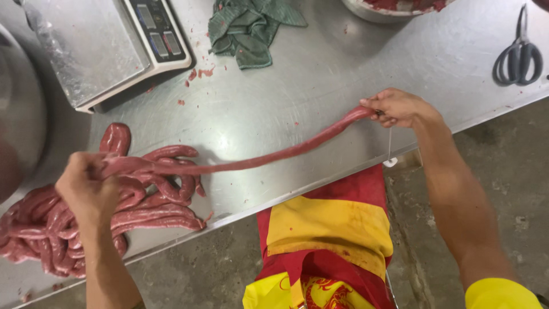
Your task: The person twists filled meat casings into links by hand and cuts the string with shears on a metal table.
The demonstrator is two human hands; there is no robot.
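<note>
the left hand (86,186) is closing around a long pink raw sausage rope (257,161), its fingertips hidden under the meat. the right hand (397,107) is pinching the rope's thin far end near the table edge, and a white string (390,150) is dangling from it. the coiled pile of stuffed pink sausage (51,229) is running off the left border. the steel table (297,86) is lying bare between both hands. grey scissors (518,56), a green cloth (249,28) and a scale (108,46) are sitting well apart.
</note>
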